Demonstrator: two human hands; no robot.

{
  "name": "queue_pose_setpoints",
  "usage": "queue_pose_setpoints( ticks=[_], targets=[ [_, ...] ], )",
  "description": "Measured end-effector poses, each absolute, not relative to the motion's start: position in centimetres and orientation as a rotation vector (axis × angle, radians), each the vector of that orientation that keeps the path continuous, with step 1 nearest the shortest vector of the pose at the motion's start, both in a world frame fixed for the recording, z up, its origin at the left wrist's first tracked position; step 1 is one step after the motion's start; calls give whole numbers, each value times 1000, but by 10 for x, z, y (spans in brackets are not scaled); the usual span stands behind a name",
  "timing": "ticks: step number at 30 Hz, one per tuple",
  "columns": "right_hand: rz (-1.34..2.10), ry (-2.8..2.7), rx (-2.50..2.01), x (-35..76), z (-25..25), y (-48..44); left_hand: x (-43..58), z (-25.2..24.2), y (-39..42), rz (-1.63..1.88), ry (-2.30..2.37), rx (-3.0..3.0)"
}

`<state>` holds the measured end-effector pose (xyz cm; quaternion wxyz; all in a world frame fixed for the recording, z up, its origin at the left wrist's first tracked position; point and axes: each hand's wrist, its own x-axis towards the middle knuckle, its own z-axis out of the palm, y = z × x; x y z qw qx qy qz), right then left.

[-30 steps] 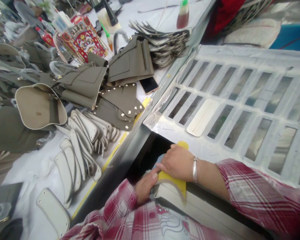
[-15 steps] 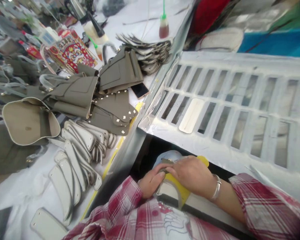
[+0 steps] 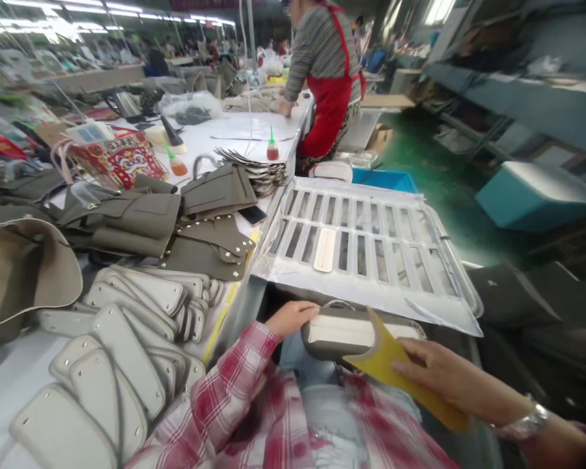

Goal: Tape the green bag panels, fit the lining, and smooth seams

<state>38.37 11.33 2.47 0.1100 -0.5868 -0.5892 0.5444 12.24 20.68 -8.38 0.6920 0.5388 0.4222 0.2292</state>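
Observation:
A grey-brown bag (image 3: 322, 350) with a long cream panel (image 3: 339, 331) facing up lies across my lap. My left hand (image 3: 293, 318) grips its left end, thumb and fingers closed at the corner. A thin handle loop shows behind it. My right hand (image 3: 434, 374) holds a flat yellow sheet (image 3: 383, 355) with a curved notch at its far end, between thumb and fingers. The sheet's tip overlaps the right part of the cream panel; whether they touch I cannot tell.
Beyond my lap sits a white slotted rack (image 3: 351, 277) bearing one cream strip (image 3: 325, 249). To the left are piled pale straps (image 3: 127, 352), grey-brown bags (image 3: 131, 218), a phone (image 3: 252, 215) and a glue bottle (image 3: 272, 152). A person in a red apron (image 3: 329, 107) stands ahead.
My view has lifted and shows more of the room. My hands have moved apart: the right has drawn the yellow sheet rightward off the bag's end, and the cream panel now faces up.

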Motion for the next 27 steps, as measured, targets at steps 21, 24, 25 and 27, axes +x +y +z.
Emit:
queue_pose_setpoints(
  ticks=[21,24,25,27],
  targets=[
    [1655,-1168,-1635,338,-17,77,151,-69,199,465,1145,1075],
    [1760,-878,-1590,334,-20,72,147,-66,199,444,1085,1061],
    [1767,-820,-1578,333,-21,69,142,-65,198,420,1058,1046],
    [1758,-791,-1578,331,-22,64,130,-63,194,389,1031,1020]
  ],
)
